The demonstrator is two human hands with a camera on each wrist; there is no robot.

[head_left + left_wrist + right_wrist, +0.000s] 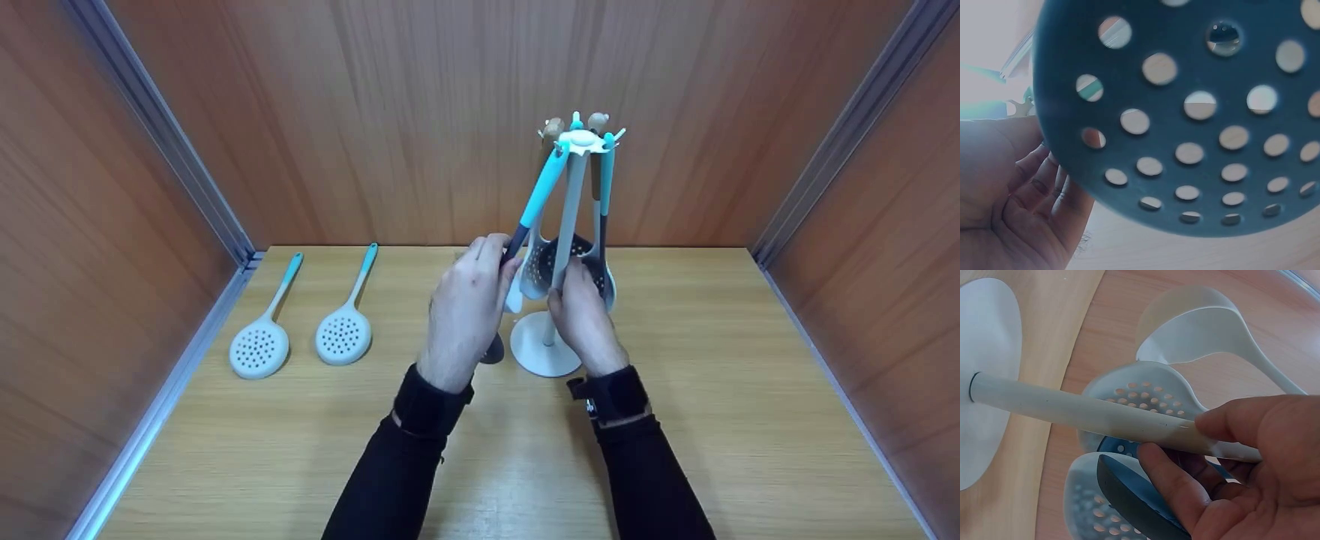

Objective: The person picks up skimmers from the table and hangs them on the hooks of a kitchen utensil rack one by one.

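In the head view my left hand pinches the dark neck of a skimmer with a turquoise handle, whose top end is at the rack's hooks. Its dark perforated head fills much of the left wrist view, below the hand. My right hand holds the pole of the white utensil rack, thumb on one side and fingers on the other. Around the pole hang a pale ladle, pale skimmers and a dark utensil.
Two pale skimmers with turquoise handles, one at the far left and one beside it, lie on the wooden table. The rack's round base stands near the middle. Wood panels enclose the back and sides.
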